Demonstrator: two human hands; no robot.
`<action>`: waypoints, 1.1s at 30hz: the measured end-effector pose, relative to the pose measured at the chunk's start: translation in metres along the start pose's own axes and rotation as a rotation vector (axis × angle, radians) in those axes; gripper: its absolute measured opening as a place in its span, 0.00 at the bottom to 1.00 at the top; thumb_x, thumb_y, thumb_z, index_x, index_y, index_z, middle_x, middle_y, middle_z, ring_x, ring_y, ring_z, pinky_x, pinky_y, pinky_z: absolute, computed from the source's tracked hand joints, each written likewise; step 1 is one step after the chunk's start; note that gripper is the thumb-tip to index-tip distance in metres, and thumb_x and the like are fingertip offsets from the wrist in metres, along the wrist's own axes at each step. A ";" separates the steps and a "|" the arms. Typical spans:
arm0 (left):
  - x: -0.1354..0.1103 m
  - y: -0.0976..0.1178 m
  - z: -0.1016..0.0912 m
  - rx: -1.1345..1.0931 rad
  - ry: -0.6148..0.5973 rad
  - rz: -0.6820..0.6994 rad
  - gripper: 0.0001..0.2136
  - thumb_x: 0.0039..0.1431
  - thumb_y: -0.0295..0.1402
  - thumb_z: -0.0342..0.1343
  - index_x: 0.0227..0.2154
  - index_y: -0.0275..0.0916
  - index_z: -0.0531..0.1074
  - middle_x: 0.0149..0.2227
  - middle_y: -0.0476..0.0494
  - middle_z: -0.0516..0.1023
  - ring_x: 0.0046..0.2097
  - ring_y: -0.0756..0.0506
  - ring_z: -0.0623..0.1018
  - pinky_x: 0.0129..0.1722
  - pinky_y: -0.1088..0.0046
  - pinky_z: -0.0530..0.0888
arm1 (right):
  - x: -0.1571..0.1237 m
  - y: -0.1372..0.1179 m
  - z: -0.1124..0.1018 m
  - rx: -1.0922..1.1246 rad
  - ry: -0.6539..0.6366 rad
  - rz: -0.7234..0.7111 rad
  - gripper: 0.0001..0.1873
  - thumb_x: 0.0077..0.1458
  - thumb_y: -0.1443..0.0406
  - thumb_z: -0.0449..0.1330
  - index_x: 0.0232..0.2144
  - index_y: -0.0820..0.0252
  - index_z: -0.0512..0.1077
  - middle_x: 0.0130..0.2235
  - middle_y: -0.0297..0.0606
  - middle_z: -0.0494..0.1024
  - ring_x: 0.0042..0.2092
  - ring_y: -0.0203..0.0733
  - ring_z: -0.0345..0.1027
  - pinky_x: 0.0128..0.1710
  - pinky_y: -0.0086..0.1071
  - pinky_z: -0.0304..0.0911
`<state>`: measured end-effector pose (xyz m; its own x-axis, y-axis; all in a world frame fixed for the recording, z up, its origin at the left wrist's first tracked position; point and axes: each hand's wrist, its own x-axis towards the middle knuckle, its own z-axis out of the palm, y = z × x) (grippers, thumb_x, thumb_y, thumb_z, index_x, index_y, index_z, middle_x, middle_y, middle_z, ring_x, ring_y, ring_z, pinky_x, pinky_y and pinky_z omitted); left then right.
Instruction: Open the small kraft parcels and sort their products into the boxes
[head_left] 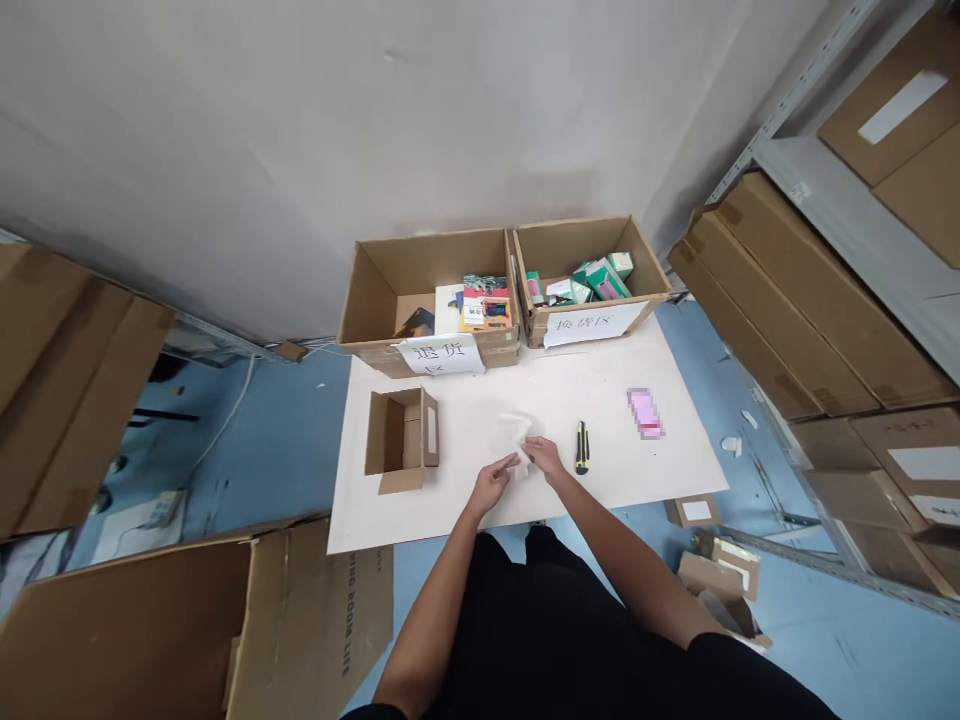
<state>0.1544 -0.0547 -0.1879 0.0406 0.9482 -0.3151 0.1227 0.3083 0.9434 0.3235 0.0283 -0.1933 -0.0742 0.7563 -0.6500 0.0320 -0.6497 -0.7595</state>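
Note:
My left hand (493, 481) and my right hand (543, 458) meet over the white table (600, 385), both pinching a crumpled clear plastic wrapper (514, 432). The wrapper sticks up and away from my fingers. A small open cardboard box (400, 440) stands to the left of my hands. A yellow and black utility knife (582, 447) lies just right of my right hand. Further right lies a small pink item (645, 413), blurred.
Two large open cartons with paper labels stand at the table's far edge: the left one (375, 280) holds books, the right one (645, 262) small green boxes. Flattened cardboard (187, 620) lies on the blue floor at the left. Shelves with cartons (825, 300) rise at the right.

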 end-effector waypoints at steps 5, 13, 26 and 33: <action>-0.030 0.020 -0.150 0.506 0.459 0.131 0.19 0.58 0.34 0.58 0.51 0.43 0.82 0.58 0.39 0.80 0.68 0.34 0.70 0.71 0.47 0.63 | -0.026 -0.047 0.048 -0.029 -0.129 -0.247 0.20 0.38 0.53 0.72 0.32 0.58 0.77 0.30 0.36 0.81 0.33 0.42 0.74 0.38 0.35 0.69; -0.065 -0.033 -0.255 1.055 0.270 -0.022 0.29 0.49 0.42 0.70 0.54 0.35 0.80 0.73 0.30 0.62 0.76 0.20 0.46 0.71 0.42 0.62 | -0.066 -0.075 0.238 -0.369 0.010 -0.750 0.09 0.59 0.58 0.61 0.39 0.56 0.76 0.37 0.35 0.81 0.34 0.40 0.73 0.39 0.32 0.70; -0.080 -0.096 -0.214 0.911 0.464 0.260 0.10 0.62 0.25 0.58 0.40 0.41 0.82 0.68 0.36 0.72 0.77 0.26 0.51 0.68 0.41 0.69 | -0.071 0.001 0.269 -1.261 -0.105 -0.621 0.12 0.50 0.74 0.67 0.40 0.67 0.80 0.55 0.56 0.80 0.53 0.55 0.77 0.52 0.39 0.73; -0.075 -0.055 -0.177 0.910 0.415 0.531 0.12 0.64 0.24 0.56 0.41 0.44 0.83 0.72 0.44 0.65 0.78 0.31 0.44 0.68 0.41 0.68 | -0.113 0.026 0.161 -1.247 0.060 -0.812 0.30 0.51 0.66 0.72 0.57 0.63 0.77 0.74 0.56 0.56 0.74 0.68 0.49 0.68 0.56 0.60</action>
<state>-0.0305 -0.1290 -0.1979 -0.0088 0.9467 0.3219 0.8709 -0.1509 0.4677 0.1720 -0.0862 -0.1358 -0.4500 0.8926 -0.0266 0.8168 0.3994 -0.4164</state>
